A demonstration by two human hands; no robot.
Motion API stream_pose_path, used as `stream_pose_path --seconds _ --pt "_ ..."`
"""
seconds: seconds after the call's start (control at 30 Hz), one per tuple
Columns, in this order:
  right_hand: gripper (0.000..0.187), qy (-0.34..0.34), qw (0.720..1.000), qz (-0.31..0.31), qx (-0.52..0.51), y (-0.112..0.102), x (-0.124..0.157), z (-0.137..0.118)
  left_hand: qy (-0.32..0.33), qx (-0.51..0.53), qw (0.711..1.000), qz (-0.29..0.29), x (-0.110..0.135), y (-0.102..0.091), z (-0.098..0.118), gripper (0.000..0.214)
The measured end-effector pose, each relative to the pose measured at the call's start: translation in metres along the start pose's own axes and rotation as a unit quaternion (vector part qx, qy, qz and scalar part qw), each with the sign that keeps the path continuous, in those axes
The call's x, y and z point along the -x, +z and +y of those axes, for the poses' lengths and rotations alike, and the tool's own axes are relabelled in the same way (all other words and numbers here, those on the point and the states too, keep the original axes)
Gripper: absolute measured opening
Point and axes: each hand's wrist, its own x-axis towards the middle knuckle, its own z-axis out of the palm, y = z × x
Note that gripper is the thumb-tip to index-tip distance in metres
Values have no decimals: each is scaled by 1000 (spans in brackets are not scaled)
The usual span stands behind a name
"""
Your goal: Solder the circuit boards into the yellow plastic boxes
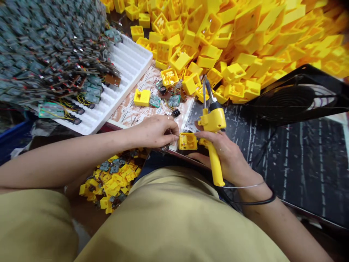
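Left hand (155, 131) is at the near edge of the work, fingers curled, fingertips (174, 137) against the side of an open yellow plastic housing (187, 141). Cannot tell if it's a real grip or just contact (fingers hide that edge). Right hand (222, 154) is clamped round the handle of a yellow pistol-grip soldering iron (215, 122), with its thin metal tip (204, 89) angled up and away, not touching the housing. Hands are close together but not touching each other, with the housing between them. It sits at the edge of a printed paper sheet (128, 107), just in front of the person's olive shirt (174, 214).

Small black finned part (176, 113) sits just beyond the left knuckles. Beyond the fingers, a few green circuit boards (173, 100) and a loose yellow housing (142, 97) lie on the sheet. White plastic tray (131, 60) runs along the left of the sheet, with a big heap of wired circuit boards (46, 47) on and beside it. Large heap of yellow housings (259, 47) fills the far right. Smaller pile of yellow housings and green boards (113, 182) sits below the left forearm. Black fan guard (289, 98) is to the right, above a scratched dark mat (300, 160). Thin wire bracelet (245, 186) and a black cord (259, 202) cross the right wrist.
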Motion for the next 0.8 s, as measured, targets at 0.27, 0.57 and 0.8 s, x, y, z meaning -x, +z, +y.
stream_pose_path --seconds 0.27,0.57,0.8 --pt "35 42 993 112 -18 14 0 -11 21 26 998 48 -7 14 5 7" --pt "33 36 988 141 -40 16 0 -7 34 91 990 101 -4 31 9 10" --pt "47 -4 1000 1 -16 7 0 7 52 -48 992 103 1 22 6 13"
